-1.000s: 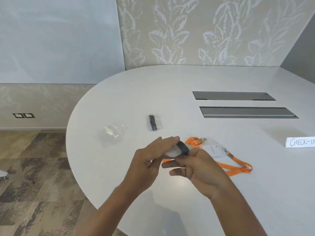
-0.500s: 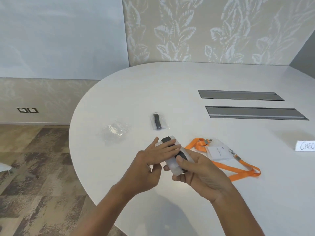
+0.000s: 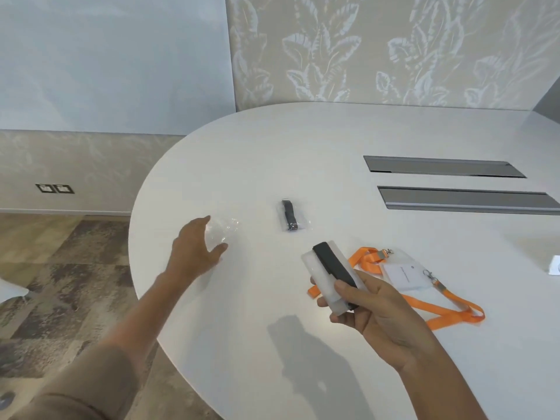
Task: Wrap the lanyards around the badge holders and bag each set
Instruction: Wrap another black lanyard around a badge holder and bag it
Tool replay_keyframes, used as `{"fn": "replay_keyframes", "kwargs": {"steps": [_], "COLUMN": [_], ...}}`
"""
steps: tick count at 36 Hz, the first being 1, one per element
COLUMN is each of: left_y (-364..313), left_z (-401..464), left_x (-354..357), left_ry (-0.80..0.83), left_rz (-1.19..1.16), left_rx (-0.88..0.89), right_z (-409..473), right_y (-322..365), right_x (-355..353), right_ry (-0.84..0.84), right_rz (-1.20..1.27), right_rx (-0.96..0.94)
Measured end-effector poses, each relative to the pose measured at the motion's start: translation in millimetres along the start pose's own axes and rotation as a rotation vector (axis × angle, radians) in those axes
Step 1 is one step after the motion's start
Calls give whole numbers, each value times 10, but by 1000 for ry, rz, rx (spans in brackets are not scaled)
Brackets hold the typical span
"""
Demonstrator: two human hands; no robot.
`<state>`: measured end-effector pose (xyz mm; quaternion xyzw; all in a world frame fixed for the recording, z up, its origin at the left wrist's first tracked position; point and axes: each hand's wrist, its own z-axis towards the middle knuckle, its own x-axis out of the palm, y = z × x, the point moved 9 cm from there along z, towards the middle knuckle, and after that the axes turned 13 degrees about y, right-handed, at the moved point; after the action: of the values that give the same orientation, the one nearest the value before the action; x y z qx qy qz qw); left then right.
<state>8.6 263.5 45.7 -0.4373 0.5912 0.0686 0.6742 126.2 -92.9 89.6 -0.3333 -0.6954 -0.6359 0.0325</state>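
We hold the clear badge holder w/ black lanyard wrapped around it [image 3: 330, 269] in our right hand [image 3: 375, 313], fingers curled round its near end, long axis running away and to the left, above the white oval tabletop [image 3: 303, 153]. Our left hand [image 3: 197, 247], fingers spread wide, reaches the crumpled clear plastic bag [image 3: 222, 230] lying left of the set; contact can't be confirmed. Left is the nearer hand, so bagging probably starts there. One bagged black set [image 3: 291, 216] lies beyond; the orange lanyard w/ badge holder [image 3: 406, 277] waits unwrapped at right.
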Motion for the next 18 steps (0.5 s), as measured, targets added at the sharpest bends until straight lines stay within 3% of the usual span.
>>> {"fn": "replay_keyframes", "kwargs": {"steps": [7, 18], "left_y": [318, 314], "left_z": [361, 629], "left_x": [145, 226], "left_ry": [141, 179], "left_rz": [151, 162], "left_rx": [-50, 0], "right_z": [13, 124], "right_y": [-10, 44], "right_x": [-48, -102], "right_ry": [-19, -17], "right_rz": [-26, -40], "right_rx": [14, 13]}}
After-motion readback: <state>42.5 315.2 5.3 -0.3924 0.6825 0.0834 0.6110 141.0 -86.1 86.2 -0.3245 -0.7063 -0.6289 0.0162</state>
